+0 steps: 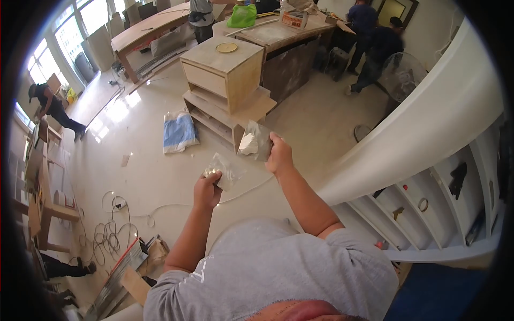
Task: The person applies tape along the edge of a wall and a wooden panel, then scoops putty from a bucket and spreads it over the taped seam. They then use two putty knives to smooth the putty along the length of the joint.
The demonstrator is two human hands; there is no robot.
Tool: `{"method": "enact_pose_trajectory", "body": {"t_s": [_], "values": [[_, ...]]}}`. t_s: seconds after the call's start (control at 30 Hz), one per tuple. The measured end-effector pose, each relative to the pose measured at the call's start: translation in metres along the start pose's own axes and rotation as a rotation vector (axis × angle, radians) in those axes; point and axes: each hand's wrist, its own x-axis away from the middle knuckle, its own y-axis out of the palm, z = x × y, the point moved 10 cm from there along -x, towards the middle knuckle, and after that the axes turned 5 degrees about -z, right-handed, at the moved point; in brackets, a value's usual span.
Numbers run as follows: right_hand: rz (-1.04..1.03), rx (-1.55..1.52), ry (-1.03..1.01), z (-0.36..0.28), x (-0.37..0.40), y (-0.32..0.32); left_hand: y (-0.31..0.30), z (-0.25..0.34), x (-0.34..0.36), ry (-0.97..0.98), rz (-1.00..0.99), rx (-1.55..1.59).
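Both arms reach forward over the floor, each hand with a clear plastic bag. My left hand (208, 190) is closed on a small bag (227, 174) with a few small pale pieces near the fingers; their kind is too small to make out. Farther right and a little higher, my right hand (279, 154) pinches the edge of another plastic bag (259, 140). White material (248, 143) shows inside that one. The two bags are apart from each other.
Ahead stands a wooden cabinet (225, 69) beside a large workbench (284, 32). A blue-and-white sack (180, 131) lies on the floor. Tangled cables (110, 235) are at lower left. A curved white shelf unit (417, 208) rises at right. Several people are around the room.
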Motion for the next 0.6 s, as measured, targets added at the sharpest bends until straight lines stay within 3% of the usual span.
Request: {"method": "enact_pose_trajectory", "body": {"t_s": [0.07,0.17,0.27,0.37,0.43,0.47,0.6], "values": [[-0.066,-0.134,0.159,0.012,0.003,0.012,0.007,0.000,0.004,-0.011,-0.005,0.065],[-0.169,-0.176,0.209,0.016,0.014,0.035,0.001,0.000,0.005,-0.006,0.092,0.165],[-0.169,-0.193,0.205,0.013,0.027,0.053,0.006,0.005,0.008,0.002,0.118,0.144],[-0.262,-0.253,0.219,0.010,0.032,0.069,0.016,0.008,0.007,-0.002,0.017,0.123],[-0.262,-0.089,0.182,0.005,0.033,0.065,0.015,0.009,0.008,-0.019,0.118,0.146],[-0.268,-0.004,0.150,0.002,0.031,0.066,0.018,0.011,0.011,-0.026,0.156,0.158],[-0.260,0.690,-0.431,-0.036,0.041,0.073,0.042,0.024,0.016,-0.021,0.203,0.200]]}}
